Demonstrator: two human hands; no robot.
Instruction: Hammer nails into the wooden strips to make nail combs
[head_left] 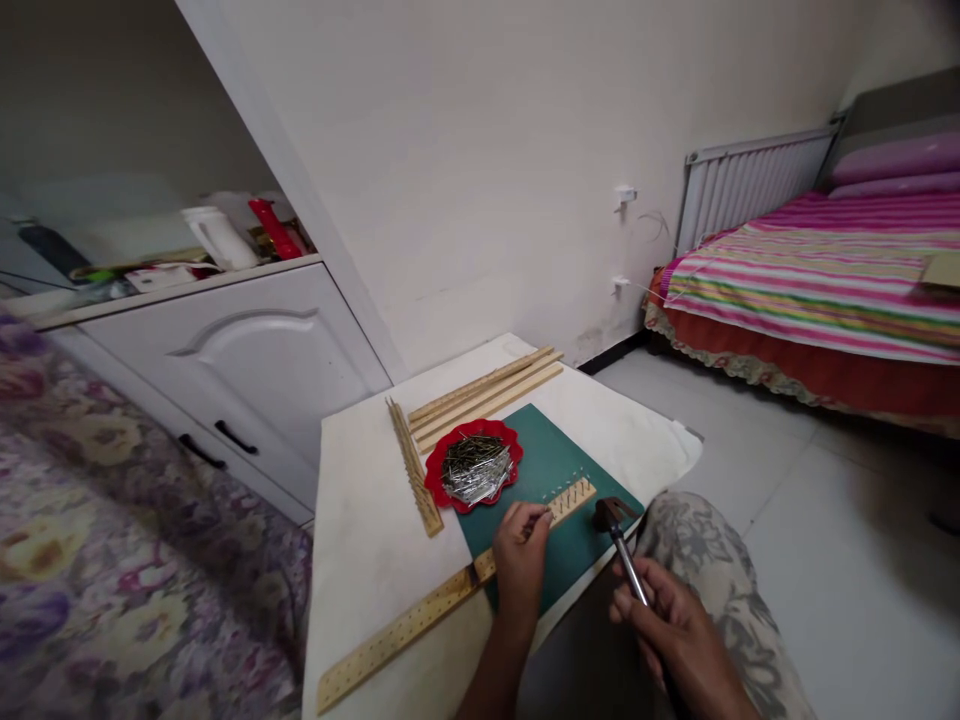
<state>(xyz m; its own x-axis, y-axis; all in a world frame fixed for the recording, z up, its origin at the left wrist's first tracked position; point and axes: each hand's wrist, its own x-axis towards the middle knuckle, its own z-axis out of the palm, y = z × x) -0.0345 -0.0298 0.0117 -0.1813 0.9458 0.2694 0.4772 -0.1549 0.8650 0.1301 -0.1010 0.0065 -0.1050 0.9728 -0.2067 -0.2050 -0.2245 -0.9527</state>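
Note:
My left hand (520,556) rests on a long wooden strip (405,628) that lies across a green cutting mat (559,470), its fingertips pinched on what looks like a small nail standing on the strip. Several nails stand in a row along the strip's far end (576,494). My right hand (671,625) is wrapped round the metal handle of a small hammer (616,525), whose dark head hovers just right of the strip's end. A red dish (474,466) full of loose metal nails sits beside the mat.
A low white table (360,540) holds everything, along with a bundle of wooden strips (484,392) at the back and a nailed strip (414,466) on the left. My knee (697,540) is at the table's right corner. White cabinet left, striped bed (817,280) and radiator right.

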